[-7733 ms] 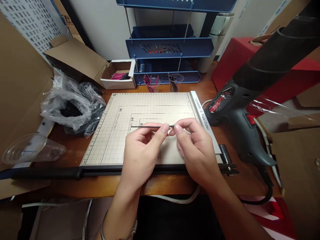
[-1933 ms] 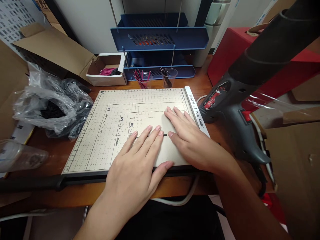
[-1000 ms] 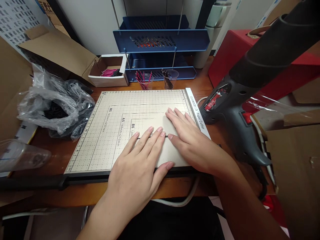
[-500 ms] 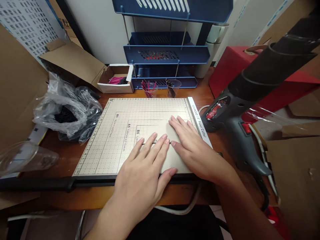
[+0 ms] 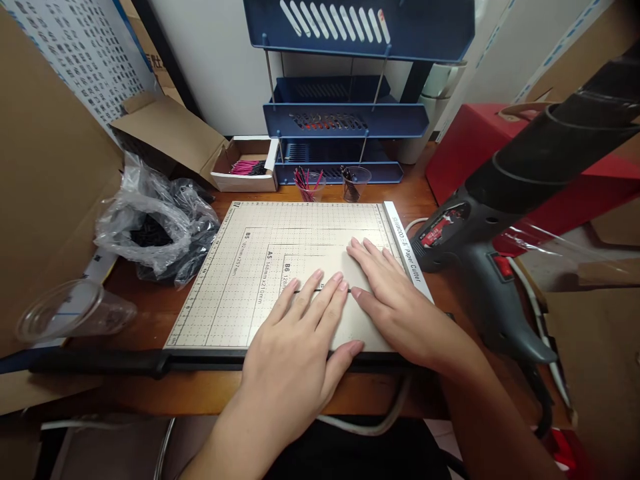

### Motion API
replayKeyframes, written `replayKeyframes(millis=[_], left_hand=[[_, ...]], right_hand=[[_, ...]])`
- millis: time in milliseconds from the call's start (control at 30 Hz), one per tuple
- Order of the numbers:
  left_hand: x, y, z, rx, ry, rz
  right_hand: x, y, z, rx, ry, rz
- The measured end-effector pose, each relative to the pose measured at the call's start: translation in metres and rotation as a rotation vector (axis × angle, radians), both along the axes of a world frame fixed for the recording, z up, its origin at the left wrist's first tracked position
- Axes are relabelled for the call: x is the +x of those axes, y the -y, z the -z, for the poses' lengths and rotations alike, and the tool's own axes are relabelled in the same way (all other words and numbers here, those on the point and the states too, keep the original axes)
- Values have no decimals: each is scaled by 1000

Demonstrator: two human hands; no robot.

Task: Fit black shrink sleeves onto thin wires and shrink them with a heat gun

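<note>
Both hands rest on a cream paper cutter printed with a grid and paper sizes. My left hand lies palm down near its front edge, fingers spread out, thumb pointing right. My right hand lies flat beside it at the right, fingers stretched forward. A thin dark strand shows between my left fingertips and my right thumb, partly hidden beneath the fingers; its kind is unclear. The cutter's black handle lies lowered along the front, reaching out left.
A grey heat gun stands at the right before a red box. Behind are cups of pink-red and black pieces, a small carton and a blue rack. Left are a plastic bag and a tipped clear cup.
The camera view has shifted, so the whole scene sits slightly further right and lower. Both hands keep nearly the same place on the paper cutter.
</note>
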State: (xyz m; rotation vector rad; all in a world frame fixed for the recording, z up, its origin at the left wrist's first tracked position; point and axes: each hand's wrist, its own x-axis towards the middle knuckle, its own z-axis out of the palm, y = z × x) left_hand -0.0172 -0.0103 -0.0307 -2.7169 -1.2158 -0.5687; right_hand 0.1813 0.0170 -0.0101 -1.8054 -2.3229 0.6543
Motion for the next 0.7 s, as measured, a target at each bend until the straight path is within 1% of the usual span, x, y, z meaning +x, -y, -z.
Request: replayKeyframes(millis=[233,333,433,567,700], left_hand=[[1,1,0,-30,29,0],[-1,3,-3,-57,93,3],[-7,2,-10,-87,198,5],[-16,-10,-22,-59,309,-55],[-22,-28,-30,-49,350,-79]], right_hand=[[2,0,2,40,-27,6],[3,1,4,44,-34,14],[3,1,7,80,-47,25],[4,0,9,91,-52,36],[4,0,10,82,-50,42]])
